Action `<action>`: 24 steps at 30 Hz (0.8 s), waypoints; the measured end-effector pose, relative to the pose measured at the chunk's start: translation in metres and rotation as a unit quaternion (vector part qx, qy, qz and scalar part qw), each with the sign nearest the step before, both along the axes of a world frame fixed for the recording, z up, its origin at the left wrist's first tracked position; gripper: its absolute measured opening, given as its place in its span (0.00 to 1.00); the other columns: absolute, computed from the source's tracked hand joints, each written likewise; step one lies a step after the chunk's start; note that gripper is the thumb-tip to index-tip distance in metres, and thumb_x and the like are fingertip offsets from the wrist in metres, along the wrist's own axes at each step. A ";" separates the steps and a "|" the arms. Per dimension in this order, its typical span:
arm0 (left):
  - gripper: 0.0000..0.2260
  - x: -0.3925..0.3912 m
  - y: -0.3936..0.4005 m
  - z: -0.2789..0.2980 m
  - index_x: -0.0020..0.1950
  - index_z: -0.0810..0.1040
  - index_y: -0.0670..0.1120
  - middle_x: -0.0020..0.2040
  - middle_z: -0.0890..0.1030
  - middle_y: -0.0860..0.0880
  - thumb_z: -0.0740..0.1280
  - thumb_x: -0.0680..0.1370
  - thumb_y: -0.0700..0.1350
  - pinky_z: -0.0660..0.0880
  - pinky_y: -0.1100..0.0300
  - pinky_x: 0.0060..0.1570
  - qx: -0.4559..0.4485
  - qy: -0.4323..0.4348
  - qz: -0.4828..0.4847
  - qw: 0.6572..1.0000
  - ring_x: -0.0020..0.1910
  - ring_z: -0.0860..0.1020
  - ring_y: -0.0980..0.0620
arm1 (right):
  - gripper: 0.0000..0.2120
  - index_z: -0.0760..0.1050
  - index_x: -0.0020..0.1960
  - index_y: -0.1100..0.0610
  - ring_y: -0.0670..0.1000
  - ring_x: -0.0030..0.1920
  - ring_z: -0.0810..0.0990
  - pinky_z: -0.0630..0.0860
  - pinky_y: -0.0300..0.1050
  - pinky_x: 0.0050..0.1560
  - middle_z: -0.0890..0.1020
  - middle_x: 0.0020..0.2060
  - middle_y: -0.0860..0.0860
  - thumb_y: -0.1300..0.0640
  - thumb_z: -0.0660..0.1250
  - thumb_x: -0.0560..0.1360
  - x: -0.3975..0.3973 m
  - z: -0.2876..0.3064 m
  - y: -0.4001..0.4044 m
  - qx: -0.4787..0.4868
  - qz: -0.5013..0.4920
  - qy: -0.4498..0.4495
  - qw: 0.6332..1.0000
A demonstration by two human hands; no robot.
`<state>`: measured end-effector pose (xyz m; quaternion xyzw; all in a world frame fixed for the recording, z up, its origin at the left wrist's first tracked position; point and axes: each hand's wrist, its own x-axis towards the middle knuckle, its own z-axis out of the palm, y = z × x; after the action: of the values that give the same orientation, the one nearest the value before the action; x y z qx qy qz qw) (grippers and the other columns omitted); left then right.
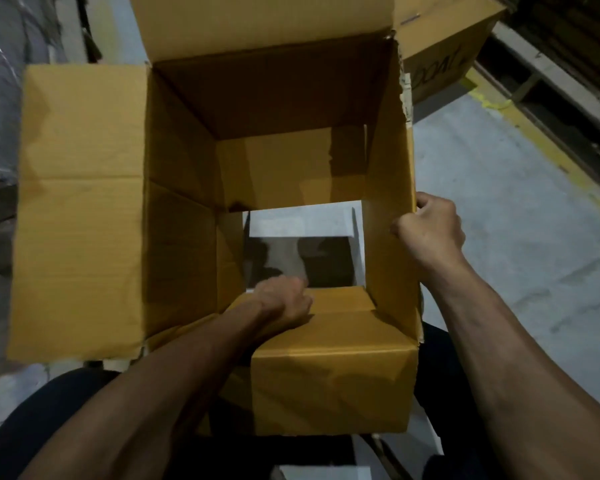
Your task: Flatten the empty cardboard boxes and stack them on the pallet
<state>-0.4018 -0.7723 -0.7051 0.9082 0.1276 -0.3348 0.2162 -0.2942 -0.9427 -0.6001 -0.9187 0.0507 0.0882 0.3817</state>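
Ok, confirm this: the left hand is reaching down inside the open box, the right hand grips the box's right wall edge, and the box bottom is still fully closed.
Not quite. The head view shows the box bottom partly open, with pale floor visible through the gap. The rest stands: the left hand reaches down inside, and the right hand has its grip on the right wall edge.

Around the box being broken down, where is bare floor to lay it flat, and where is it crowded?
Bare grey floor lies right of the open box, bordered by the yellow line and the right hand. The left side, beyond the flap, looks cluttered. The left hand fills the box's open bottom.
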 end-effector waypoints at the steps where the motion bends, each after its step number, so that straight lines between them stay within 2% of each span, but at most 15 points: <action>1: 0.18 0.000 0.009 0.011 0.69 0.72 0.49 0.61 0.79 0.46 0.59 0.83 0.55 0.77 0.52 0.58 0.028 -0.051 0.006 0.998 0.57 0.78 0.49 | 0.14 0.78 0.65 0.49 0.44 0.36 0.72 0.66 0.38 0.33 0.79 0.45 0.47 0.59 0.66 0.81 0.001 -0.001 -0.001 0.000 -0.002 -0.006 1.000; 3: 0.18 0.003 0.028 0.035 0.68 0.72 0.49 0.63 0.77 0.45 0.57 0.83 0.56 0.73 0.48 0.64 0.158 -0.135 -0.024 0.978 0.62 0.75 0.47 | 0.16 0.78 0.66 0.49 0.48 0.38 0.75 0.69 0.41 0.36 0.79 0.46 0.48 0.60 0.66 0.80 0.003 -0.002 -0.003 0.001 -0.011 -0.012 1.000; 5: 0.22 0.005 0.051 0.061 0.73 0.68 0.49 0.73 0.70 0.44 0.56 0.82 0.58 0.58 0.43 0.75 0.295 -0.197 -0.045 0.934 0.75 0.64 0.44 | 0.17 0.78 0.66 0.49 0.50 0.40 0.76 0.70 0.42 0.38 0.80 0.47 0.48 0.60 0.66 0.79 0.002 -0.004 -0.006 -0.002 -0.019 -0.015 1.000; 6: 0.25 0.004 0.064 0.075 0.76 0.65 0.49 0.78 0.64 0.44 0.56 0.82 0.59 0.51 0.42 0.77 0.340 -0.225 -0.036 0.912 0.78 0.56 0.42 | 0.17 0.78 0.67 0.49 0.49 0.38 0.75 0.69 0.40 0.36 0.79 0.47 0.48 0.60 0.66 0.79 0.001 -0.005 -0.006 -0.004 -0.021 -0.015 1.000; 7: 0.28 0.002 0.078 0.086 0.78 0.61 0.48 0.80 0.58 0.44 0.57 0.81 0.59 0.47 0.42 0.78 0.365 -0.252 -0.015 0.896 0.80 0.50 0.42 | 0.17 0.77 0.67 0.50 0.47 0.37 0.74 0.67 0.39 0.34 0.79 0.47 0.48 0.60 0.66 0.80 0.000 -0.006 -0.008 -0.005 -0.022 -0.013 1.000; 9: 0.33 -0.003 0.104 0.097 0.81 0.54 0.47 0.82 0.51 0.43 0.61 0.80 0.57 0.46 0.40 0.77 0.373 -0.291 0.063 0.879 0.80 0.46 0.40 | 0.16 0.77 0.67 0.51 0.49 0.39 0.75 0.67 0.39 0.35 0.79 0.47 0.48 0.60 0.66 0.80 -0.003 -0.008 -0.011 -0.004 -0.026 -0.006 1.000; 11: 0.39 -0.006 0.124 0.103 0.81 0.49 0.46 0.82 0.49 0.41 0.65 0.78 0.56 0.50 0.36 0.75 0.336 -0.297 0.177 0.876 0.79 0.47 0.35 | 0.17 0.77 0.68 0.51 0.52 0.42 0.77 0.69 0.41 0.38 0.81 0.50 0.50 0.59 0.67 0.80 -0.006 -0.009 -0.012 -0.002 -0.028 0.003 1.000; 13: 0.44 -0.005 0.138 0.103 0.81 0.44 0.45 0.81 0.47 0.39 0.69 0.77 0.57 0.55 0.33 0.73 0.266 -0.262 0.285 0.883 0.78 0.49 0.33 | 0.16 0.78 0.67 0.50 0.49 0.39 0.76 0.67 0.40 0.36 0.81 0.49 0.50 0.59 0.67 0.80 -0.008 -0.011 -0.014 0.001 -0.027 0.008 1.000; 15: 0.45 -0.001 0.150 0.099 0.81 0.46 0.44 0.80 0.51 0.37 0.72 0.76 0.55 0.60 0.33 0.71 0.194 -0.254 0.347 0.882 0.77 0.54 0.31 | 0.15 0.78 0.66 0.49 0.48 0.39 0.76 0.67 0.40 0.35 0.80 0.46 0.48 0.59 0.67 0.80 -0.011 -0.014 -0.015 0.009 -0.020 0.011 1.000; 17: 0.41 0.001 0.160 0.094 0.79 0.53 0.46 0.76 0.63 0.37 0.75 0.74 0.51 0.68 0.36 0.67 0.115 -0.278 0.385 0.873 0.72 0.65 0.33 | 0.16 0.78 0.66 0.49 0.49 0.40 0.76 0.68 0.41 0.37 0.80 0.45 0.47 0.60 0.67 0.80 -0.012 -0.017 -0.014 0.015 -0.014 0.010 1.000; 19: 0.33 0.000 0.163 0.092 0.75 0.60 0.47 0.69 0.73 0.40 0.74 0.75 0.46 0.74 0.40 0.62 0.063 -0.288 0.389 0.873 0.65 0.74 0.35 | 0.16 0.78 0.66 0.49 0.48 0.39 0.75 0.67 0.40 0.36 0.79 0.46 0.47 0.59 0.67 0.80 -0.012 -0.019 -0.014 0.019 -0.014 0.006 1.000; 22: 0.23 0.001 0.162 0.094 0.70 0.70 0.47 0.61 0.80 0.42 0.71 0.76 0.38 0.78 0.43 0.57 -0.026 -0.306 0.392 0.867 0.57 0.79 0.39 | 0.16 0.76 0.68 0.50 0.51 0.43 0.75 0.66 0.40 0.36 0.79 0.48 0.48 0.59 0.67 0.80 -0.009 -0.019 -0.015 0.007 -0.022 0.003 1.000; 24: 0.22 0.003 0.158 0.093 0.68 0.74 0.44 0.56 0.81 0.44 0.69 0.76 0.31 0.79 0.51 0.50 -0.083 -0.318 0.395 0.858 0.48 0.81 0.44 | 0.16 0.75 0.68 0.51 0.53 0.46 0.76 0.72 0.44 0.42 0.80 0.52 0.51 0.59 0.67 0.81 -0.007 -0.019 -0.015 -0.006 -0.036 0.010 0.999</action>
<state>-0.3993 -0.6140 -0.6123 0.8176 0.3716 0.0760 0.4332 -0.3007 -0.9577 -0.6195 -0.9176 0.0878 0.0831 0.3787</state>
